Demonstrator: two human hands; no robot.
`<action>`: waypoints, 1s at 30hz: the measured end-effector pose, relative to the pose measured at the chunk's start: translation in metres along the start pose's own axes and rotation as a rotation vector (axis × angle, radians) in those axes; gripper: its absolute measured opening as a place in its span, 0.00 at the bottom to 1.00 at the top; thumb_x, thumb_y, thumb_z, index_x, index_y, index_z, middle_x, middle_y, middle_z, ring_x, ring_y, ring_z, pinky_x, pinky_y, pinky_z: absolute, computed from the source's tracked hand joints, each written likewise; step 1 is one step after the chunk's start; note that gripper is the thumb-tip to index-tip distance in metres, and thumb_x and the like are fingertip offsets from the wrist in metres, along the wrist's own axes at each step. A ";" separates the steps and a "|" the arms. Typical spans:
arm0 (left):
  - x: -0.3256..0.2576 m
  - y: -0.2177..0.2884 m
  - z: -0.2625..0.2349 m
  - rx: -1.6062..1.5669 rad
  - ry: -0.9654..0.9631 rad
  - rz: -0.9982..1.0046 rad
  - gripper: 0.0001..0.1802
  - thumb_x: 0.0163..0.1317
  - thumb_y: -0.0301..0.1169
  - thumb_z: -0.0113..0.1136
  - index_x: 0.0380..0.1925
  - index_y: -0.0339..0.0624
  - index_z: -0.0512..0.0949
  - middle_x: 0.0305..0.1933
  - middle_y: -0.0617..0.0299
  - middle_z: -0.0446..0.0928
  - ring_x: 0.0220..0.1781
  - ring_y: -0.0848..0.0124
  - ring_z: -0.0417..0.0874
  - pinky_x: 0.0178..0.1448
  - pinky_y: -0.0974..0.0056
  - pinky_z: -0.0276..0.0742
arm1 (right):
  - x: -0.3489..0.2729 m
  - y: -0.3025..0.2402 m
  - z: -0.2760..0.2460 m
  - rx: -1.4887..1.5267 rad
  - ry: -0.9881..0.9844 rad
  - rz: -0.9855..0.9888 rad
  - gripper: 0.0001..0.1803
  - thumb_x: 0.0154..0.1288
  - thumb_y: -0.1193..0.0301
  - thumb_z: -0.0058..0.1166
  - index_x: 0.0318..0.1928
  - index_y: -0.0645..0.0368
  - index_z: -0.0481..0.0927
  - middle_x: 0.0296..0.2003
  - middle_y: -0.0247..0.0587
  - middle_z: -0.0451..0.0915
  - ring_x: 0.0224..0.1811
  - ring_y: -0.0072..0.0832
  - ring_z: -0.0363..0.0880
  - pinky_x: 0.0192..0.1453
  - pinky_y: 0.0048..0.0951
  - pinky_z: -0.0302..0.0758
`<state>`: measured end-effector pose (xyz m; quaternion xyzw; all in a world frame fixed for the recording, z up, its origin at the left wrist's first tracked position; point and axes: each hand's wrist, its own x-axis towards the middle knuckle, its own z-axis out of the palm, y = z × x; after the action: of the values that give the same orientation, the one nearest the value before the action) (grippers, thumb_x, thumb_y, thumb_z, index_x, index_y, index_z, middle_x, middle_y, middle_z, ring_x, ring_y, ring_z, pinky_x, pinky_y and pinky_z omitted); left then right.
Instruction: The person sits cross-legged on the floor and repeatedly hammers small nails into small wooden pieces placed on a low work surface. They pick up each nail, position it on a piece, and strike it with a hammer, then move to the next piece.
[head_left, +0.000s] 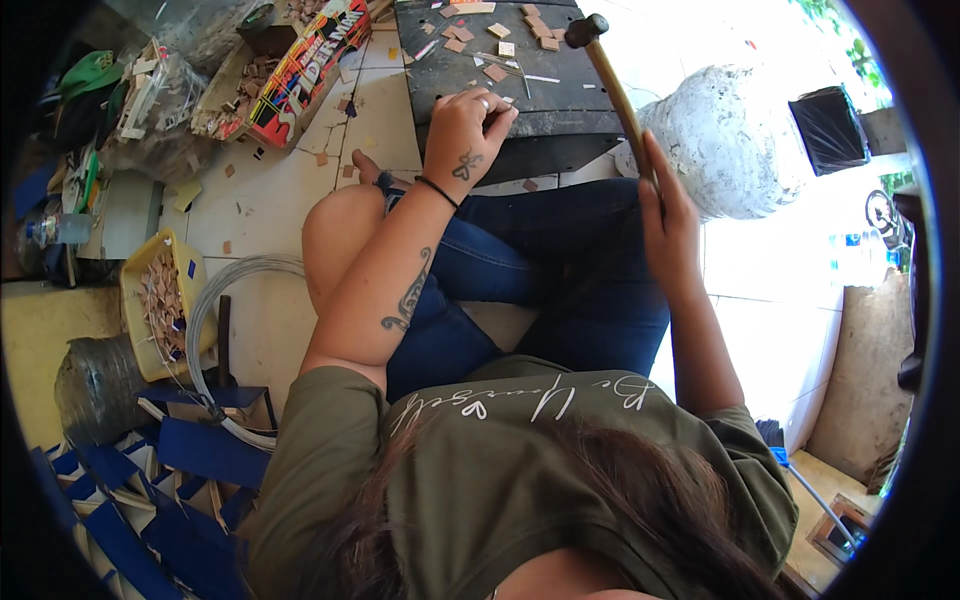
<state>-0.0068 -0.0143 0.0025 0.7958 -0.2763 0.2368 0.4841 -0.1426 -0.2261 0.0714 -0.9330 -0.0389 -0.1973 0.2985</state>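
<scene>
My right hand [672, 220] is closed round the wooden handle of a hammer [616, 85], whose dark head is raised near the right end of a low black table [572, 97]. Over the table's near edge, my left hand [462, 135] has its fingertips pinched together; whatever is between them is too small to make out. Beyond that hand, small brown square pieces [495, 73] and a few paler ones are scattered on the tabletop. A thin metal strip [526, 78] lies among them.
On the left are an open printed carton [310, 75] of brown pieces, a yellow basin [204, 300] filled with similar bits, and a wire coil [203, 330]. Blue boxes [205, 450] are piled at lower left. A bulky whitish, rounded object [715, 140] stands right of the table.
</scene>
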 end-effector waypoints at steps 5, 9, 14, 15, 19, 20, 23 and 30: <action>0.006 0.007 -0.024 -0.074 0.037 -0.113 0.07 0.56 0.29 0.64 0.23 0.38 0.79 0.24 0.59 0.78 0.25 0.62 0.80 0.35 0.63 0.74 | 0.043 0.030 0.024 -0.458 -0.139 0.388 0.23 0.68 0.69 0.47 0.63 0.45 0.71 0.50 0.49 0.76 0.47 0.45 0.80 0.49 0.41 0.76; -0.014 -0.025 -0.108 0.077 0.199 -0.157 0.09 0.59 0.32 0.63 0.27 0.35 0.81 0.26 0.56 0.79 0.28 0.62 0.79 0.37 0.63 0.73 | 0.055 0.034 0.037 -0.585 -0.066 0.283 0.21 0.65 0.64 0.52 0.58 0.48 0.73 0.47 0.43 0.76 0.50 0.42 0.77 0.53 0.41 0.72; -0.091 -0.074 -0.297 0.825 0.130 -0.477 0.12 0.61 0.35 0.61 0.31 0.34 0.80 0.28 0.51 0.78 0.31 0.58 0.80 0.38 0.60 0.74 | 0.089 0.016 0.057 -0.476 -0.018 -0.070 0.20 0.60 0.59 0.57 0.50 0.54 0.78 0.46 0.38 0.77 0.60 0.34 0.70 0.60 0.41 0.64; -0.108 -0.077 -0.335 0.962 0.101 -0.532 0.11 0.61 0.35 0.60 0.32 0.37 0.81 0.31 0.52 0.80 0.35 0.56 0.82 0.41 0.58 0.75 | 0.100 0.009 0.064 -0.517 -0.107 -0.066 0.18 0.60 0.59 0.57 0.47 0.55 0.80 0.45 0.39 0.78 0.58 0.35 0.72 0.59 0.42 0.65; -0.159 -0.076 -0.453 1.547 -0.107 -0.882 0.11 0.60 0.37 0.59 0.37 0.44 0.82 0.41 0.54 0.81 0.45 0.55 0.81 0.48 0.51 0.74 | 0.144 -0.016 0.092 -0.702 -0.420 -0.038 0.11 0.59 0.63 0.56 0.37 0.55 0.85 0.38 0.42 0.83 0.50 0.37 0.79 0.59 0.44 0.66; -0.165 -0.076 -0.468 1.651 -0.192 -1.006 0.12 0.59 0.38 0.60 0.40 0.46 0.82 0.44 0.55 0.80 0.48 0.56 0.80 0.49 0.49 0.73 | 0.153 -0.020 0.098 -0.747 -0.486 -0.027 0.10 0.59 0.64 0.56 0.35 0.55 0.86 0.36 0.43 0.84 0.48 0.38 0.80 0.59 0.45 0.66; -0.160 -0.078 -0.480 1.656 -0.313 -1.150 0.18 0.57 0.41 0.61 0.46 0.49 0.80 0.48 0.56 0.79 0.52 0.55 0.78 0.52 0.48 0.73 | 0.169 -0.026 0.112 -0.830 -0.496 -0.030 0.08 0.58 0.68 0.55 0.35 0.54 0.86 0.35 0.43 0.85 0.44 0.39 0.83 0.57 0.46 0.68; -0.019 -0.095 -0.289 0.981 -0.041 -0.068 0.22 0.55 0.40 0.66 0.47 0.38 0.80 0.48 0.50 0.79 0.50 0.54 0.79 0.57 0.56 0.72 | 0.179 -0.001 0.095 -0.603 -0.534 0.074 0.14 0.53 0.62 0.61 0.35 0.59 0.85 0.35 0.44 0.85 0.42 0.37 0.84 0.47 0.35 0.76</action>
<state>0.0110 0.2863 0.0506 0.9430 -0.1157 0.3073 0.0541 0.0547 -0.1790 0.0711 -0.9980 -0.0219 0.0601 -0.0025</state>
